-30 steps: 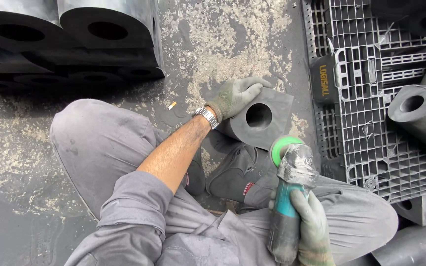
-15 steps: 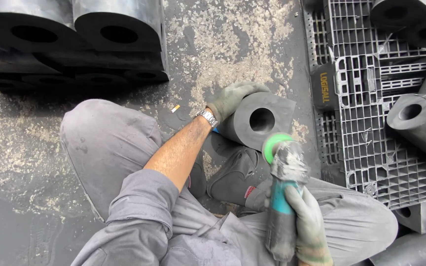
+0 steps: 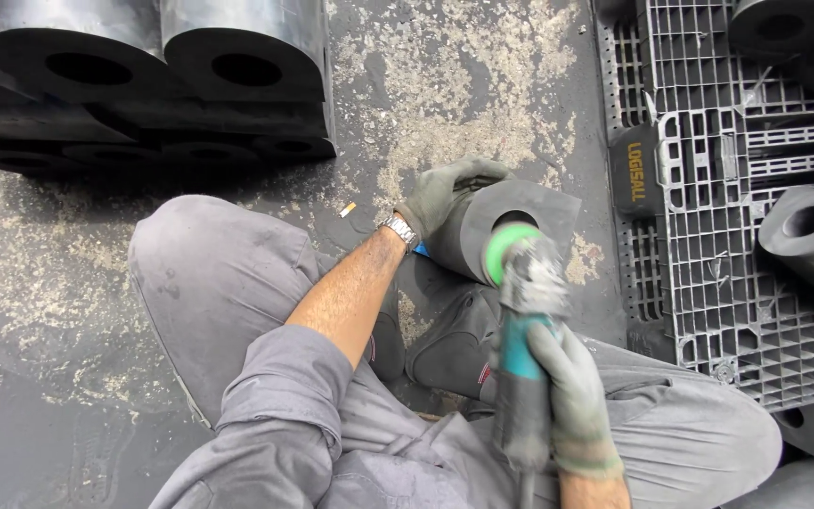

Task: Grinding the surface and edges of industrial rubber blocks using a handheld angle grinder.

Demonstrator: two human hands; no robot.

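Grinder [image 3: 525, 349] swings in now, gripped tight in the gloved right hand [image 3: 572, 396], its green disc at the mouth of the block [image 3: 511, 226] on the floor, which the left hand [image 3: 445, 193] clasps from behind, closer than a second ago.

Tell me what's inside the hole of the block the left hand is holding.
The rubber block's hole shows only dark at its upper edge; the grinder's green disc covers the rest. The left hand rests on the block's top.
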